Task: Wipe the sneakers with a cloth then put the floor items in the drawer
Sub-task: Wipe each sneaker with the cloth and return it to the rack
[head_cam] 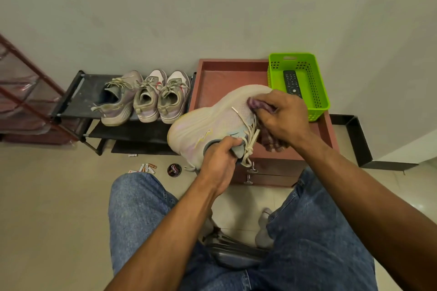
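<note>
Over drawer unit [264, 168], cloth [254, 103] seemingly wiping sneaker [208, 123]

Cloth [264, 111] mostly hidden under right hand [285, 118]; small floor items [146, 168] too tiny to identify.

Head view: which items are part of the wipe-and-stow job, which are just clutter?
In the job:
- sneaker, left hand grips it
- cloth, held by right hand
- three sneakers on rack
- batteries and polish tin on floor
- drawer unit

Lying about:
- green basket with remote
- red rack
</note>
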